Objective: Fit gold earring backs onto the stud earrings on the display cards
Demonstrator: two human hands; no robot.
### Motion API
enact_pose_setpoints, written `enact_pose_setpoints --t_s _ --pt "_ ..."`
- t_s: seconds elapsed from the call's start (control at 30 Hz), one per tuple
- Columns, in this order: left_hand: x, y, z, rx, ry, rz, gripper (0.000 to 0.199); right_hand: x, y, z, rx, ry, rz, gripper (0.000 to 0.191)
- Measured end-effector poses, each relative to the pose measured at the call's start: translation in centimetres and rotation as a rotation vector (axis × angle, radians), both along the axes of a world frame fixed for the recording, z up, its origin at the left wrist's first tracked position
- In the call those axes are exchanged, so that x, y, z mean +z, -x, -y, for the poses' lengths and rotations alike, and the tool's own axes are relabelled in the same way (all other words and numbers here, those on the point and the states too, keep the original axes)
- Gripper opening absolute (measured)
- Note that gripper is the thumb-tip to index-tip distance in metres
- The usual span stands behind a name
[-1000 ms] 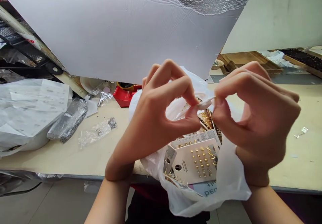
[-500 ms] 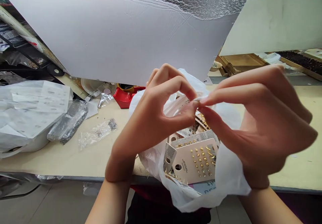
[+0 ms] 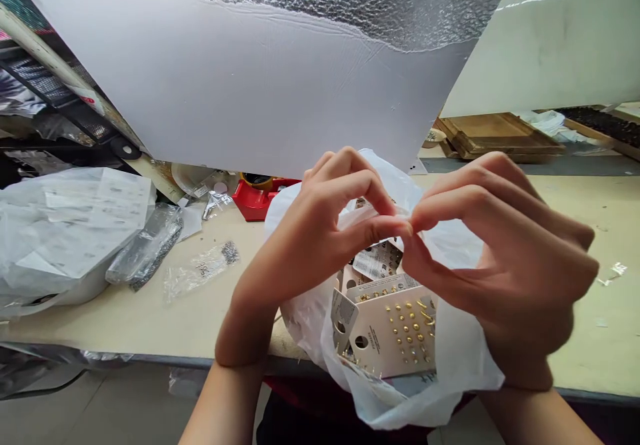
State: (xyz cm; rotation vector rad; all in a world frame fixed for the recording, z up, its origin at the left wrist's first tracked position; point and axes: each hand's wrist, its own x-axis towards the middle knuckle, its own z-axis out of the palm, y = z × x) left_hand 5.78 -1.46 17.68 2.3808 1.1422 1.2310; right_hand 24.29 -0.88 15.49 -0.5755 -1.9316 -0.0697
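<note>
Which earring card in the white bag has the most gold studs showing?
The large cream card at the front; the card behind it shows only a single row.

The pale cream surface [image 3: 100,325] runs across the lower frame. At left lies a crumpled white plastic bag [image 3: 65,232] with printed paper on it, then a grey packet [image 3: 147,245] and a clear plastic packet [image 3: 197,275] of dark beads. A red plastic object [image 3: 255,205] sits behind them, a white carrier bag [image 3: 300,305] at centre, and a small foil scrap [image 3: 613,272] at right.
</note>
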Motion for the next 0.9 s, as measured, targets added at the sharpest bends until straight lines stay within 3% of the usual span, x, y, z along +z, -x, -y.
enact_pose_setpoints --t_s 0.1,0.27,0.37,0.47,0.53,0.63,0.73,0.9 --pt "0.0 -0.1 0.1 -0.001 -0.054 -0.054 0.024 0.2 0.2 -0.5 0.019 -0.037 0.014 0.023" --pt "0.1 -0.4 0.1 -0.007 -0.149 -0.07 0.024 0.2 0.4 -0.9 0.108 0.211 -0.188 0.022" --pt "0.3 -0.4 0.3 -0.041 -0.118 -0.077 0.023 -0.2 0.2 -1.2 0.296 0.392 -0.27 0.021" --pt "0.3 -0.2 0.2 -0.128 -0.096 -0.034 0.022 -0.5 0.0 -1.2 0.504 0.724 -0.326 0.012" --pt "0.1 0.0 0.0 -0.181 -0.087 0.022 0.021 -0.4 0.1 -1.0 0.604 0.81 -0.389 0.008" --pt "-0.3 0.1 -0.3 -0.227 -0.133 0.129 0.015 0.3 0.4 -0.6 0.446 0.649 -0.419 0.011" --pt "-0.7 -0.4 -0.1 -0.169 -0.186 0.222 0.009 1.1 0.7 0.0 0.266 0.472 -0.38 0.012" --pt "-0.8 -1.1 0.6 -0.029 -0.221 0.294 0.015 0.9 0.8 0.3 0.284 0.448 -0.377 0.02"
